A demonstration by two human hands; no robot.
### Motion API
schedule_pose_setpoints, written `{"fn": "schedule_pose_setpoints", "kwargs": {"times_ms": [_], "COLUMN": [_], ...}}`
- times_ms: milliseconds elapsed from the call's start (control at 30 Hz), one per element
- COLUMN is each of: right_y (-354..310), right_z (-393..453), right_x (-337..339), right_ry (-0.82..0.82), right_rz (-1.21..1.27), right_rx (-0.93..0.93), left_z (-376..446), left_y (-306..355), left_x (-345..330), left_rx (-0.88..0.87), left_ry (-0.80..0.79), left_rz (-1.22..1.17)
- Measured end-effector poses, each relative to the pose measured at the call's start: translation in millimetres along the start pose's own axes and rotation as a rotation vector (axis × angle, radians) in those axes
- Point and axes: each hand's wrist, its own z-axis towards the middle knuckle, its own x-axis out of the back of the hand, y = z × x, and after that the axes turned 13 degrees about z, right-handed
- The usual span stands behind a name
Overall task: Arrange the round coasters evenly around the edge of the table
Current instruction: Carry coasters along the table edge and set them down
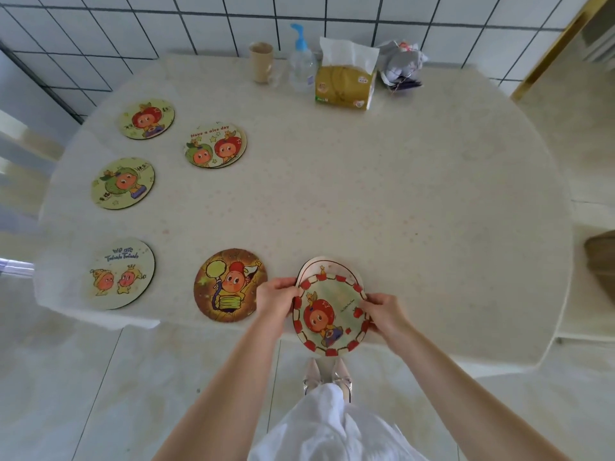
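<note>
Both hands hold a red-bordered coaster point(329, 314) over the table's near edge: my left hand point(276, 296) grips its left rim, my right hand point(382, 311) its right rim. Beneath it another coaster point(327, 266) shows at the top. A brown coaster point(229, 284) lies just left. Along the left edge lie the "We are" coaster point(119, 274), a green-character coaster point(123, 183) and a red-character coaster point(147, 118). A small stack topped by "Have a nice day" point(215, 144) sits further in.
The cream oval table point(399, 201) stands against a tiled wall. At its far edge stand a paper cup point(262, 61), a pump bottle point(301, 61), a tissue pack point(346, 78) and a grey bundle point(402, 64). A chair point(602, 261) is at right.
</note>
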Motion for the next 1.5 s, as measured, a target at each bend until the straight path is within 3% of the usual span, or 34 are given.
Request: {"fn": "schedule_pose_setpoints", "kwargs": {"times_ms": [167,267,533,800,1133,1367,1500], "right_y": [-2,-1,-15,-48,-47,-64,-75], "right_z": [-7,-10,-6,22,66,85,92], "right_x": [-5,-6,38,133,218,219,214], "right_ry": [0.110,0.074,0.070,0.053,0.015,-0.023,-0.018], "right_rz": [-0.024,0.049,0.134,-0.041,-0.273,-0.340,-0.536], "right_rx": [0.086,0.075,0.123,0.233,0.281,0.311,0.323], "left_z": [-1,-6,-25,-72,-109,-103,-91], "left_y": [-7,-11,-12,-12,-16,0,1], "left_x": [-1,-3,-28,-127,-231,-237,-229], "left_rx": [-0.033,-0.081,-0.076,-0.108,-0.173,-0.152,-0.137], "left_ry": [0.074,0.080,-0.061,-0.267,-0.141,-0.063,-0.046], "left_rz": [0.060,0.074,0.025,0.092,0.210,0.156,0.147]}}
